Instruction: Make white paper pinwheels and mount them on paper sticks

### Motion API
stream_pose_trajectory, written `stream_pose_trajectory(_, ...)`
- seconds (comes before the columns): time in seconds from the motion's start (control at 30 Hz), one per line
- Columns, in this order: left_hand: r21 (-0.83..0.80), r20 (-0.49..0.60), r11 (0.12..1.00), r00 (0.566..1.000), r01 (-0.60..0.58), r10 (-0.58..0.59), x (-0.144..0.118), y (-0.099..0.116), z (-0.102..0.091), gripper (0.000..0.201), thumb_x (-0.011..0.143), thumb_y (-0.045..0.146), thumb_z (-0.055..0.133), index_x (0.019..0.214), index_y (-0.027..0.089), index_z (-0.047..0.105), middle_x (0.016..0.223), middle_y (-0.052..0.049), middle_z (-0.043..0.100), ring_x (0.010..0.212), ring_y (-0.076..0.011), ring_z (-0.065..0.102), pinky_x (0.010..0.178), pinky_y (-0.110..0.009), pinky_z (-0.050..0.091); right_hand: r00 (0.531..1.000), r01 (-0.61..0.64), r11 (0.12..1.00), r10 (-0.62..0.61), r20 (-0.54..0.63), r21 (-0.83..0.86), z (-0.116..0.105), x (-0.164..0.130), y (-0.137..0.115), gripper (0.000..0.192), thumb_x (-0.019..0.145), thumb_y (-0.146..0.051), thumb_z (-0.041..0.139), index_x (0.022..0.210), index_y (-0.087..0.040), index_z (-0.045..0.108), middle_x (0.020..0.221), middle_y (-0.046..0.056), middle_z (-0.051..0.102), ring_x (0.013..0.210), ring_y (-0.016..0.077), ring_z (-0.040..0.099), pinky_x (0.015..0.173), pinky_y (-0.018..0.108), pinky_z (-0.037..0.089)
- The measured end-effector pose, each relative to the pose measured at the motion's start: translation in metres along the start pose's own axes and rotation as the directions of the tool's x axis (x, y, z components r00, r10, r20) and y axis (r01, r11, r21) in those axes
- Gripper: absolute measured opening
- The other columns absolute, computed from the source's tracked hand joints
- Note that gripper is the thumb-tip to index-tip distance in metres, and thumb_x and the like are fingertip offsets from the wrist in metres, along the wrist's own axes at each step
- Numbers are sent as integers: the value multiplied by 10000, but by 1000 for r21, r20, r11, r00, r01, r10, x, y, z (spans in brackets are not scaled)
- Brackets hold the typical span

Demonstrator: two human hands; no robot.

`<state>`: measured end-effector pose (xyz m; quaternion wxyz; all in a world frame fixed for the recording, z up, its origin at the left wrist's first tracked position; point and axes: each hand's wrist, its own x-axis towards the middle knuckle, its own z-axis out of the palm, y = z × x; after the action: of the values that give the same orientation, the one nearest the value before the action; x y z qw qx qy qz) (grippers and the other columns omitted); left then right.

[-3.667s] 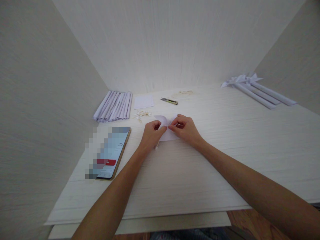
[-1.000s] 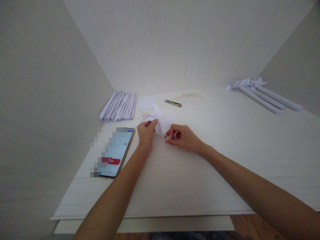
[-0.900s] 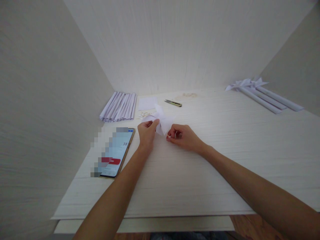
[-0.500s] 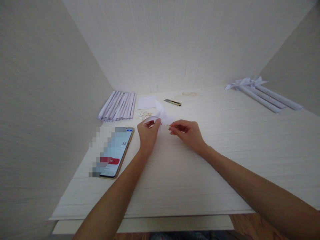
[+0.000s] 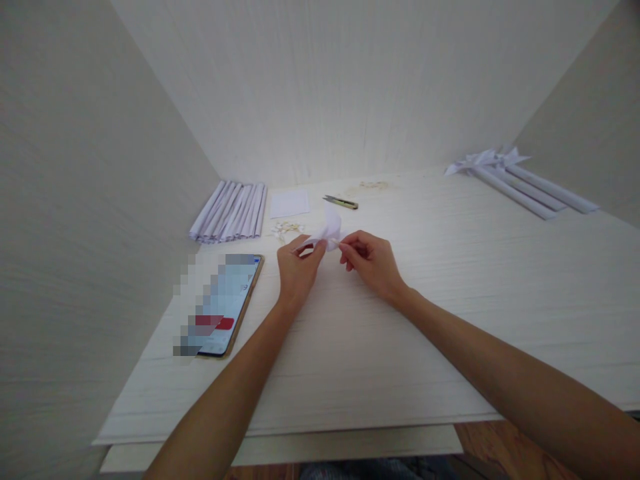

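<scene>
A small folded white paper piece (image 5: 327,231) stands raised off the white table (image 5: 400,313), pinched between both hands. My left hand (image 5: 296,267) grips its left side with thumb and fingers. Fingertips of my right hand (image 5: 371,261) press against its right side; whether they also hold something small there is hidden. Behind the hands lie a small pile of pale pins or sticks (image 5: 285,229) and a square white sheet (image 5: 289,203).
A phone (image 5: 225,303) with a lit screen lies left of my hands. A row of rolled white paper tubes (image 5: 229,212) sits at the back left, small snips (image 5: 341,201) at the back centre, and finished paper pinwheels on tubes (image 5: 517,180) at the back right. Walls enclose three sides.
The paper piece, flat on the table at first, is now lifted and folded tighter. My right hand moved from the table up to the paper's right side.
</scene>
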<state>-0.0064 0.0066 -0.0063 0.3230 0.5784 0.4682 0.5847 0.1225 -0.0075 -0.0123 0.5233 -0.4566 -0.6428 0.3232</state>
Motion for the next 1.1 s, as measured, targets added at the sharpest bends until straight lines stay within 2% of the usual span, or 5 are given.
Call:
stream_pose_trajectory(0.77, 61, 31, 995, 996, 85, -87, -1, 2, 0, 79, 609, 190, 565, 590, 120, 597, 574, 11, 578, 555, -91, 533, 522, -185, 442, 998, -39, 998, 42, 52, -52, 1, 3, 1, 135, 751, -259, 492, 687, -144, 524, 498, -21, 538, 396, 63, 454, 411, 182, 357)
stream_pose_trajectory(0.87, 99, 46, 993, 997, 58, -63, -1, 3, 0, 81, 616, 183, 551, 574, 123, 585, 557, 19, 549, 543, -83, 512, 496, -174, 430, 998, -29, 995, 34, 46, -93, 0, 2, 0, 132, 743, -244, 493, 674, -140, 535, 481, -24, 525, 390, 64, 440, 407, 185, 342)
stream_pose_trajectory(1.03, 190, 109, 981, 994, -38, 17, -2, 3, -2, 95, 628, 176, 527, 555, 132, 569, 559, 23, 528, 546, -81, 502, 505, -177, 439, 998, 60, 968, -62, 2, -244, -1, 0, -4, 110, 707, -188, 511, 617, -145, 559, 471, -25, 513, 430, 73, 434, 449, 202, 332)
stream_pose_trajectory(1.1, 207, 135, 976, 990, -62, 34, -1, 1, -2, 107, 637, 181, 516, 558, 133, 570, 571, 17, 532, 552, -84, 505, 519, -188, 451, 1000, -15, 983, 15, 0, -183, 1, 1, -4, 111, 691, -193, 516, 596, -147, 549, 457, -27, 507, 409, 72, 419, 431, 205, 322)
